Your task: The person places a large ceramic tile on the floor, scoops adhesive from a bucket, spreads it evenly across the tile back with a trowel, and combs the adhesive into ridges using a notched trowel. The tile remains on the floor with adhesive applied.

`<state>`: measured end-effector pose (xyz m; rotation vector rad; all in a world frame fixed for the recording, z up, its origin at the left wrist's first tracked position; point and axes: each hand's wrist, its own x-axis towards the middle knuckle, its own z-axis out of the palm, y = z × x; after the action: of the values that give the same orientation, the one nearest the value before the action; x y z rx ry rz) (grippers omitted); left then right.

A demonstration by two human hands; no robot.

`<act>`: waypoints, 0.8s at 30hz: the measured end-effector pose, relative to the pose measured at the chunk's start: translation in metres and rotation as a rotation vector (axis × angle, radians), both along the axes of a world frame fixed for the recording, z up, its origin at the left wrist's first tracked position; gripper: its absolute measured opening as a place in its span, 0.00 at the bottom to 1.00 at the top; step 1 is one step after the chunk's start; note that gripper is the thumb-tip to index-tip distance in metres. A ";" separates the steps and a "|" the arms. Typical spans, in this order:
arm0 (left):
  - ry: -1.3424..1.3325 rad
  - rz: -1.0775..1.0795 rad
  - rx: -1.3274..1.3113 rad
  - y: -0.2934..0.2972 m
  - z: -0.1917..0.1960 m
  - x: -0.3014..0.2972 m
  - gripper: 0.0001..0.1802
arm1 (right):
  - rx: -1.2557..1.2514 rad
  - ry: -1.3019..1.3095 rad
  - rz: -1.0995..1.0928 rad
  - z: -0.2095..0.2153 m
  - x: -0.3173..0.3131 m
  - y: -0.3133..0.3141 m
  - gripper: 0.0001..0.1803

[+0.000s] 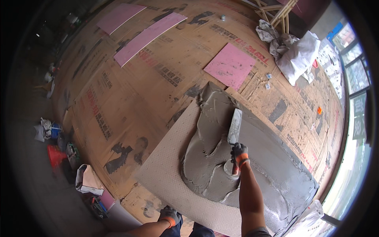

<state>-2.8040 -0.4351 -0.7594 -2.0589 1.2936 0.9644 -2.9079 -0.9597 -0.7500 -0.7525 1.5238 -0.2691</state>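
My right hand (240, 154), in a dark grey and orange glove, is closed round the red handle of a trowel (235, 126). The trowel's long flat blade points away from me and lies over wet grey mortar (209, 138). That mortar is thick and ridged on the left and smoother toward the right, covering most of a large tile (162, 158). Bare dimpled surface shows along the tile's left and near sides. My left hand (169, 215), gloved the same way, rests on my knee beside the tile's near edge, its fingers lying over the knee with nothing in them.
Printed cardboard covers the floor (130, 91). A square pink board (230, 65) lies beyond the tile, with longer pink strips (150, 37) farther left. White sacks (298, 57) and wooden legs (282, 15) stand far right. A red bucket (57, 156) and tools are at left.
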 end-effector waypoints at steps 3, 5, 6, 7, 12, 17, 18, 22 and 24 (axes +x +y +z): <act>0.135 0.123 -0.060 -0.011 0.008 0.014 0.30 | -0.057 0.040 0.213 0.000 0.068 -0.036 0.16; 0.218 0.209 -0.040 -0.023 0.018 0.029 0.30 | -0.111 0.090 0.335 0.005 0.096 -0.051 0.15; 0.227 0.227 0.012 -0.019 0.023 0.036 0.30 | -0.078 0.112 0.419 0.006 0.110 -0.038 0.15; 0.246 0.243 0.055 -0.020 0.028 0.041 0.30 | -0.053 0.144 0.501 0.014 0.118 -0.029 0.14; 0.314 0.313 0.032 -0.042 0.060 0.070 0.31 | -0.455 0.328 1.390 -0.031 0.068 0.049 0.12; 0.269 0.265 -0.081 -0.010 0.040 0.060 0.17 | -0.370 0.239 1.258 0.002 0.047 0.181 0.21; 0.291 0.322 -0.076 0.000 0.034 0.056 0.17 | -0.364 0.342 1.351 0.008 0.041 0.200 0.22; 0.290 0.401 -0.053 0.003 0.051 0.066 0.20 | -0.300 0.769 0.985 0.054 -0.004 0.258 0.26; 0.275 0.415 -0.111 0.018 0.045 0.060 0.21 | -0.118 0.582 0.527 0.046 -0.042 0.303 0.21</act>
<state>-2.7445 -0.4173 -0.7143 -2.4022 1.0851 1.4283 -2.9497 -0.6566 -0.7041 -1.3743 1.7831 0.2843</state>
